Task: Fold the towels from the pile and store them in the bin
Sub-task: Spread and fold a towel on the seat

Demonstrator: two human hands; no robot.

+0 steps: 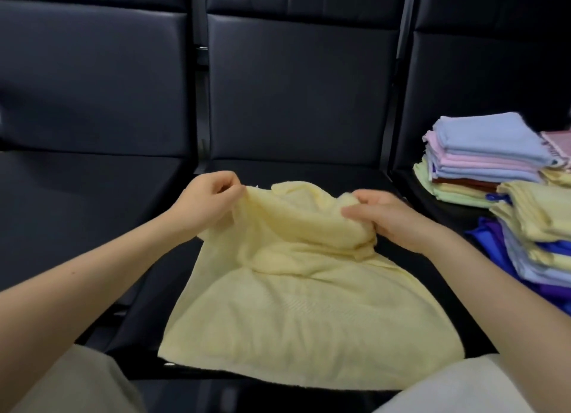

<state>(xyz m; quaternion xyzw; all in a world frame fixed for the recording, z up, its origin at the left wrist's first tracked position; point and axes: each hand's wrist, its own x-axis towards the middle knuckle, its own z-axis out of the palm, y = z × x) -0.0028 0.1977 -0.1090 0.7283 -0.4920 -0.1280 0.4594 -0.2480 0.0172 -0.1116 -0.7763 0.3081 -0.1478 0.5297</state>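
Lying spread over the dark middle seat, one pale yellow towel, near edge hanging toward the lap, far edge being lifted and bunched. Left hand pinching the far left corner of that towel between curled fingers and thumb. Right hand gripping the gathered far right part of the same towel, fingers curled round the cloth. Sitting on the seat to the right, two stacks of folded towels: a far stack in blue, pink, green and a dark red layer, and a near stack in yellow, pale blue and deep blue, edges uneven; exact count in each not readable. No bin showing in this view. Light trousers filling the lower corners.
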